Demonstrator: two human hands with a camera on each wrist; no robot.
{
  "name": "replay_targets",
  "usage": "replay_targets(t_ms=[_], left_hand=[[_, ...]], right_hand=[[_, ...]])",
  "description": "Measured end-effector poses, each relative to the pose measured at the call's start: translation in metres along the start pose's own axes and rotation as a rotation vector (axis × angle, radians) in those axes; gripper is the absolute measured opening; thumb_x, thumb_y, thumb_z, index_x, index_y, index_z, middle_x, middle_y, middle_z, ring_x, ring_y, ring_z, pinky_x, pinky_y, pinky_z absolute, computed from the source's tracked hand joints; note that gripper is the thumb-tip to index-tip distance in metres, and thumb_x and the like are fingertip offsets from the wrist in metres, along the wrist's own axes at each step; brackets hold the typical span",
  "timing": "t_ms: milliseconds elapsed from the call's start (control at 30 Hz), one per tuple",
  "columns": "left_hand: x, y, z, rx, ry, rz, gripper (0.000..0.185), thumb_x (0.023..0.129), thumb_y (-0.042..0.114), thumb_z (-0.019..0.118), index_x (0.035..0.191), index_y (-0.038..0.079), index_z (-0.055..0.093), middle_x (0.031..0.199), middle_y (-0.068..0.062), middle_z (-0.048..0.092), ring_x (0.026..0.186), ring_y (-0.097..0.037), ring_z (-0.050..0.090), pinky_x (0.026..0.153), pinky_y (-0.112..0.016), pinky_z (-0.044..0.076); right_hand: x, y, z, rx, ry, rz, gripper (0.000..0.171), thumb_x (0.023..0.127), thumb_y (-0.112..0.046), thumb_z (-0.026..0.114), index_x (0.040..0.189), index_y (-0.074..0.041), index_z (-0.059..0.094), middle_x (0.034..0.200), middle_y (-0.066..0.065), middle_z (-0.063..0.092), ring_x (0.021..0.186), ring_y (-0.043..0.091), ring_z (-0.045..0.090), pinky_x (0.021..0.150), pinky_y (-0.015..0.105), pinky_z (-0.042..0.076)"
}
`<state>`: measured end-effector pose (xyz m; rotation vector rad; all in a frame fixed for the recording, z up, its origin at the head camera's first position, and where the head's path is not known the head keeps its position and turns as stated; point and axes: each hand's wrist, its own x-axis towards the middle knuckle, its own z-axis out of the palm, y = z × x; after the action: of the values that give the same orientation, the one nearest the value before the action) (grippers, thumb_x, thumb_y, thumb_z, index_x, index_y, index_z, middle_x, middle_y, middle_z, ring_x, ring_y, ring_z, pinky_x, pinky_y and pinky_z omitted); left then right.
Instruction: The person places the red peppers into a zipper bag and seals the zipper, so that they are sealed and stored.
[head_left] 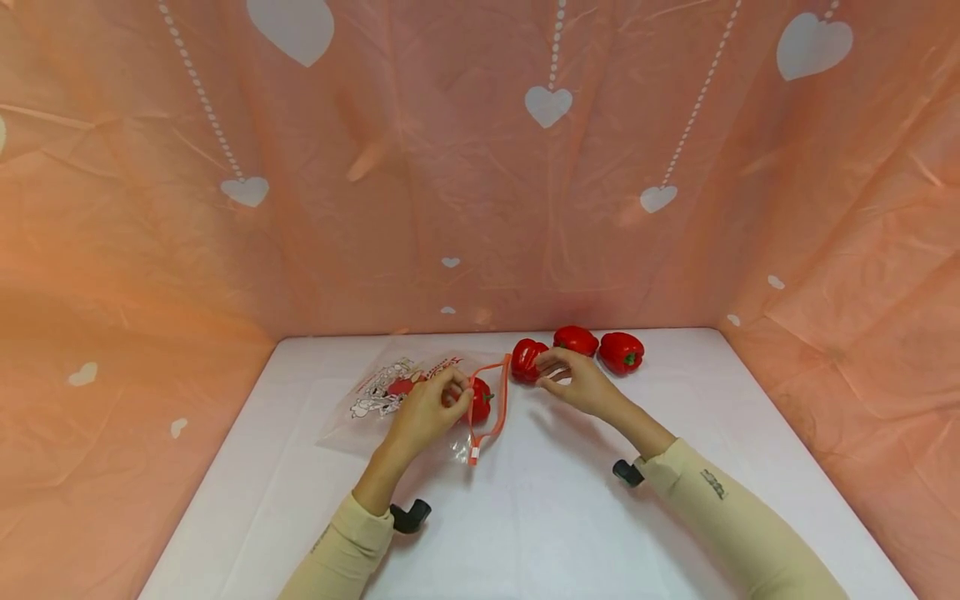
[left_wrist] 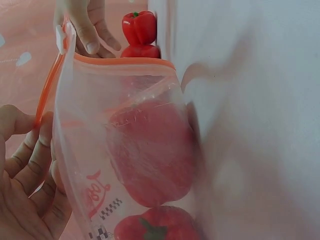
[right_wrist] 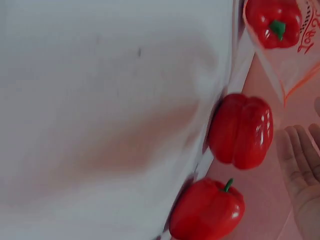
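Observation:
A clear zip bag with an orange zip edge and printed figures lies on the table, its mouth facing right. Inside it are red bell peppers: one near the mouth, another deeper in. My left hand pinches the orange edge between thumb and fingers, holding the mouth apart. Just right of the mouth, my right hand hovers with fingers extended, nothing held. It overlaps a loose red bell pepper in the head view; the right wrist view has its fingers beside a pepper.
Two more red bell peppers, one at the back and one to its right, lie beyond my right hand. A white slider sits on the zip. An orange cloth wall with hearts rises behind the white table.

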<state>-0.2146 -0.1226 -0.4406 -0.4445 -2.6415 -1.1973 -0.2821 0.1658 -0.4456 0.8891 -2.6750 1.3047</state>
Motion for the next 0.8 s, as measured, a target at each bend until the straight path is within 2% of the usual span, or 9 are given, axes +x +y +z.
replay_targets(t_ms=[233,467,800], left_hand=[[0.0,0.0,0.0,0.003,0.008,0.008,0.006,0.092,0.023,0.07,0.093,0.023,0.064,0.077,0.011,0.067,0.074,-0.007,0.062,0.069,-0.032,0.05],[0.0,-0.001,0.0,0.008,0.007,0.01,0.006,0.092,0.024,0.07,0.092,0.023,0.063,0.078,0.011,0.066,0.075,-0.008,0.062,0.07,-0.032,0.05],[-0.001,0.0,0.0,0.009,0.007,0.004,0.006,0.092,0.024,0.07,0.093,0.023,0.064,0.078,0.01,0.066,0.075,-0.008,0.062,0.07,-0.032,0.05]], right_hand=[[0.011,0.007,-0.011,-0.103,-0.011,-0.026,0.042,0.086,-0.007,0.078,0.125,-0.002,0.062,0.12,0.016,0.066,0.109,0.036,0.062,0.093,0.049,0.053],[0.019,0.008,-0.016,-0.151,-0.074,-0.024,0.053,0.084,-0.008,0.079,0.132,-0.002,0.057,0.128,0.018,0.06,0.114,0.043,0.056,0.095,0.056,0.05],[0.033,0.016,-0.021,-0.262,-0.16,-0.023,0.068,0.082,-0.011,0.081,0.143,-0.011,0.05,0.139,0.011,0.054,0.126,0.031,0.048,0.1,0.051,0.048]])
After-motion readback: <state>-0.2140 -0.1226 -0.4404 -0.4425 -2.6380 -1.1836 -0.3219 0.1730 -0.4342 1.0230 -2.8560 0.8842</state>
